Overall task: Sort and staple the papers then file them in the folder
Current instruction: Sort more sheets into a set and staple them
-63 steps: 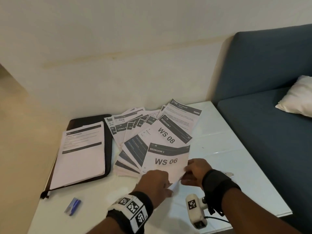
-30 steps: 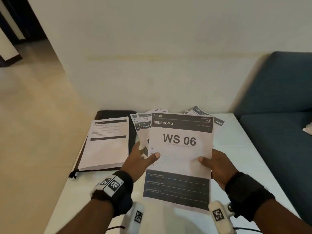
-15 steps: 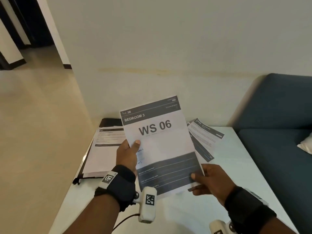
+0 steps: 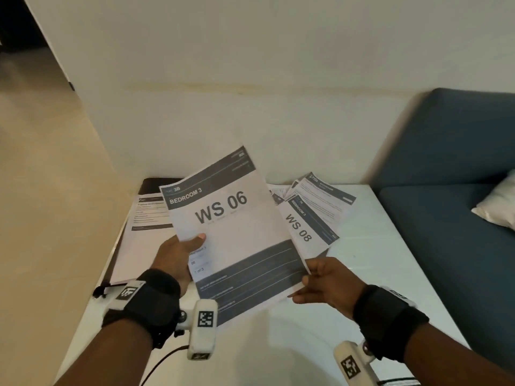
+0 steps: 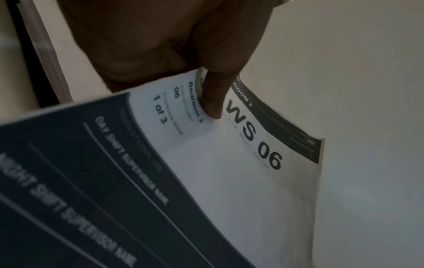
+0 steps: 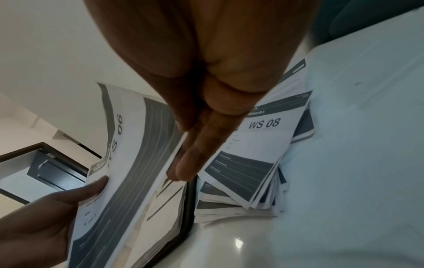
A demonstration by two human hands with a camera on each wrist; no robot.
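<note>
- Sorting step: white "WS 06" sheet with dark bands held tilted above white table.
- Left hand pinching its side, right hand nipping lower corner.
- Next (a judgement): matching pages from fanned paper pile; black folder behind, left.

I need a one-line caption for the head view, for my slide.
Left hand grips the WS 06 sheet above the table; right hand holds its lower corner.

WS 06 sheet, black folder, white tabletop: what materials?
White WS 06 sheet: thin matte printer paper; it curves where the left hand grips it. Black folder: probably faux leather or plastic, dull finish. White tabletop: glossy, likely laminate or glass; it reflects light.
</note>
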